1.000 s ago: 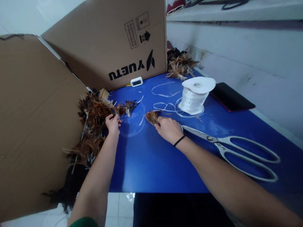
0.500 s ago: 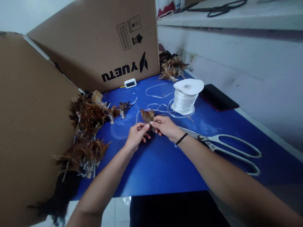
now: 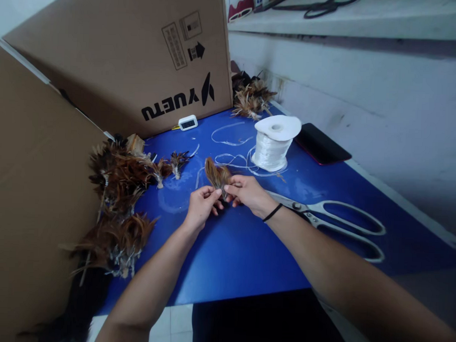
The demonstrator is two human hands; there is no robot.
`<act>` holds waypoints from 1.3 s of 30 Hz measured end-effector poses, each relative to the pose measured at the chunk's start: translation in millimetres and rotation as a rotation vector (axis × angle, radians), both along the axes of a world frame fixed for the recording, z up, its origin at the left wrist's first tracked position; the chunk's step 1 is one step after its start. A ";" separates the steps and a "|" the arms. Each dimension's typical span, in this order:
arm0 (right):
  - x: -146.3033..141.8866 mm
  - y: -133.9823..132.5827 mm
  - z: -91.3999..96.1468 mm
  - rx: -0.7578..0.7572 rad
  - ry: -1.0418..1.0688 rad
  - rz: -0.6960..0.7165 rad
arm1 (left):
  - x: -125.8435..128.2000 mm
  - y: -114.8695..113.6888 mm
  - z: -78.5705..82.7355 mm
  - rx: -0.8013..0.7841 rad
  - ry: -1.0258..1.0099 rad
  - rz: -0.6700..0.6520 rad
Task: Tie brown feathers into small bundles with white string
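A small bunch of brown feathers [image 3: 216, 174] is pinched between my two hands above the blue table [image 3: 232, 261], its tips fanned up and to the left. My left hand [image 3: 203, 204] grips the base of the bunch between thumb and forefinger. On the other side, my right hand [image 3: 245, 192] pinches the same base, its fingertips almost meeting the left thumb. Large scissors [image 3: 323, 214] with pale handles lie partly beneath my right forearm. Behind my hands stands a spool of white string [image 3: 272, 150], with loose loops of string around its foot.
Heaps of brown feathers [image 3: 119, 182] lie along the left side, with two small bunches beside them. Cardboard [image 3: 115, 62] walls off the back and left. A small white digital display [image 3: 188, 122], a dark phone [image 3: 322, 143] and more feathers [image 3: 253, 99] are farther back.
The feather bunch shows more of its length above my fingers and is fanned wider. Both hands still pinch its base. The whole view has shifted slightly.
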State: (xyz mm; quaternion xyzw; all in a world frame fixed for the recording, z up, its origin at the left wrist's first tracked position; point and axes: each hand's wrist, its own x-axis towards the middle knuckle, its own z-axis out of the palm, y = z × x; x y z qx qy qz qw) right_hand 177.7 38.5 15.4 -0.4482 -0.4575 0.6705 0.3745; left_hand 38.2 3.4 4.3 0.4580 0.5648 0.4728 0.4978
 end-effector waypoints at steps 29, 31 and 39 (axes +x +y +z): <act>1.5 2.0 0.7 -0.011 0.031 -0.060 | -7.8 2.5 4.4 -0.077 -0.080 -0.050; 2.3 2.3 2.0 -0.001 0.016 -0.081 | -8.0 2.7 5.3 -0.089 -0.094 -0.036; 7.2 4.1 9.7 0.145 0.032 -0.224 | -8.7 4.7 6.5 -0.118 -0.148 0.012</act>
